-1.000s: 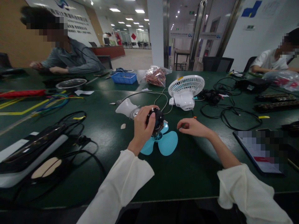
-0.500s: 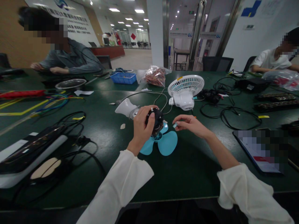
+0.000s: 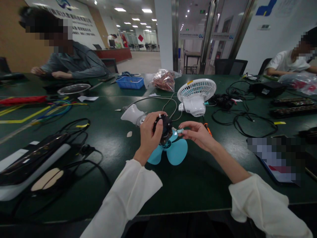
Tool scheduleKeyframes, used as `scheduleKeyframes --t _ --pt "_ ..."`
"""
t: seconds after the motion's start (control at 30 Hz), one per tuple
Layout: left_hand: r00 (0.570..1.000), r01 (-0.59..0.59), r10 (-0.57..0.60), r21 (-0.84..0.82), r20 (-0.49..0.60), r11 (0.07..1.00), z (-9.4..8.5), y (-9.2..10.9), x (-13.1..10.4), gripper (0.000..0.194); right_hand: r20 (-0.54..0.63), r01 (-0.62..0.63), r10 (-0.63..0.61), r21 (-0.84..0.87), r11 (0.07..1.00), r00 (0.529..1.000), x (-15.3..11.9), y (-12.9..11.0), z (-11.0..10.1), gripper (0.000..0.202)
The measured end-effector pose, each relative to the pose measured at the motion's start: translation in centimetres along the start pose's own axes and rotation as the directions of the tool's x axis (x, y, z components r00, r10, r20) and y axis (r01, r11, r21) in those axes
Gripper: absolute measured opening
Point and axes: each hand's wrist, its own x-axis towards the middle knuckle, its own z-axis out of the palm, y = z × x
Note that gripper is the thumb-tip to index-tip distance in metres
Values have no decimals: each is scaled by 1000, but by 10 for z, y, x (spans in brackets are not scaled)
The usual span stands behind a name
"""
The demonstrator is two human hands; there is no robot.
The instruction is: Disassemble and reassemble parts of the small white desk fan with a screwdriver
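Note:
My left hand (image 3: 151, 132) is wrapped round a black motor (image 3: 163, 125), which is tilted above blue fan blades (image 3: 177, 152) on the dark green table. To its left, a white cone-shaped stand (image 3: 133, 115) lies on its side. Between thumb and fingers, my right hand (image 3: 198, 134) pinches a small light-blue piece (image 3: 180, 131) close to the motor's right side. Whether the piece touches the motor cannot be made out. Behind my right hand rests a white fan head with its grille (image 3: 196, 91). An orange-handled tool (image 3: 207, 129) lies just beyond that hand.
A blue basket (image 3: 130, 82) and a plastic bag (image 3: 163, 80) stand at the back. Black cables (image 3: 244, 124) and a tablet (image 3: 274, 162) lie to the right, more cables and a black device (image 3: 32, 155) to the left. Two people sit across the table.
My right hand has moved left with the small light-blue piece, closer to the motor. More of the orange-handled tool shows. My left hand keeps its hold on the motor.

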Motion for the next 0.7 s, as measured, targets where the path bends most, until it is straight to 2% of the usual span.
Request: scheduleKeyframes --t 0.17,0.33,0.5,0.7 --pt "1000 -5 5 -1 -3 1000 0 -1 0 33 1 18 -18 54 998 1000 1 1 -2 16" --pt "1000 -17 17 -11 -4 1000 0 0 0 32 -32 28 -29 -10 1000 999 0 1 -2 21" --pt "1000 -11 11 -3 -2 1000 0 1 0 33 -67 41 -43 -35 999 997 0 3 0 18" --pt "1000 -3 3 5 3 1000 0 0 0 34 -19 57 -57 7 998 998 1 6 1 15"
